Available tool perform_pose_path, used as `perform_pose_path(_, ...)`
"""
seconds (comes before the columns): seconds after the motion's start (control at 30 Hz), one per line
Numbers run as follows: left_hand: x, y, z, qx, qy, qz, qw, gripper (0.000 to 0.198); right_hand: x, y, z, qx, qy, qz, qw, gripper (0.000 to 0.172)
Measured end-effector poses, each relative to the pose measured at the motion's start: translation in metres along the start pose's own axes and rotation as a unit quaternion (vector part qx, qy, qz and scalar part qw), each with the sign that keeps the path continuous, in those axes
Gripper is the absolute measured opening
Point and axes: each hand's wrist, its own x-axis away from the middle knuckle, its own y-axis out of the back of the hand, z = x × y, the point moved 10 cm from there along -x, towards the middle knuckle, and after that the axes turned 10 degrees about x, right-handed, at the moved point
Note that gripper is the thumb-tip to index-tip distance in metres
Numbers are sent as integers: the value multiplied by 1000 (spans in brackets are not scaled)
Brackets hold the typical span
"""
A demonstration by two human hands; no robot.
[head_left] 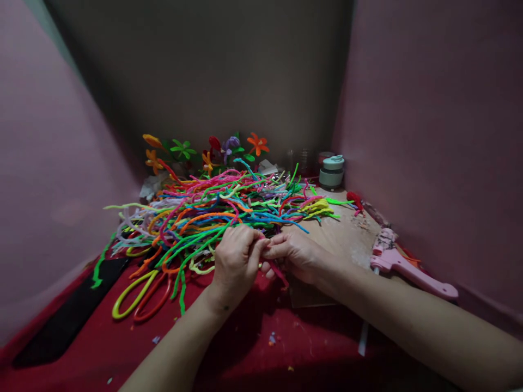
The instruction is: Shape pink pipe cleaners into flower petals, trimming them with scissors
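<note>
Both my hands meet just in front of a big heap of coloured pipe cleaners (212,204). Between them is a dark pink pipe cleaner (280,275), with its tail hanging below my right fingers. My left hand (237,253) is closed on it, the thumb pressed against the curled fingers. My right hand (296,255) pinches the same piece between thumb and forefinger, its fingertips touching the left thumb. The part of the pipe cleaner inside the fingers is hidden.
At right lies a pink glue gun (417,272) on a brown board (339,239). Scissors with yellow and red handles (153,305) lie at left, near a black strip (73,313). Behind the heap stand pipe-cleaner flowers (257,144) and a lidded cup (332,173). Walls close in both sides.
</note>
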Motion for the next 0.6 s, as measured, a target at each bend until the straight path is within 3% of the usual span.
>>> perform_pose_path(0.07, -4, -3, 10, 58, 63, 22, 996, 17, 1, 2, 6, 4, 7, -13, 1000, 14)
perform_pose_path(0.17, -10, -8, 27, 167, 188, 60, 966, 21, 5, 11, 22, 19, 33, -56, 998, 14)
perform_pose_path(0.23, -14, -10, 29, 196, 222, 91, 951, 21, 8, 19, 34, 25, 60, -96, 993, 15)
perform_pose_path(0.3, -16, -13, 26, 178, 216, 116, 953, 19, 9, 27, 41, 25, 83, -129, 988, 17)
perform_pose_path(0.37, -18, -10, 16, 103, 150, 104, 978, 18, 8, 35, 43, 22, 93, -157, 983, 19)
perform_pose_path(0.43, -17, -6, -10, -19, 12, 64, 998, 20, 8, 41, 43, 28, 104, -183, 977, 21)
perform_pose_path(0.53, -1, -14, -49, -172, -182, 34, 967, 20, 9, 44, 47, 38, 141, -200, 969, 22)
perform_pose_path(0.6, 3, -17, -53, -178, -209, 36, 961, 18, 10, 45, 50, 39, 161, -204, 965, 22)
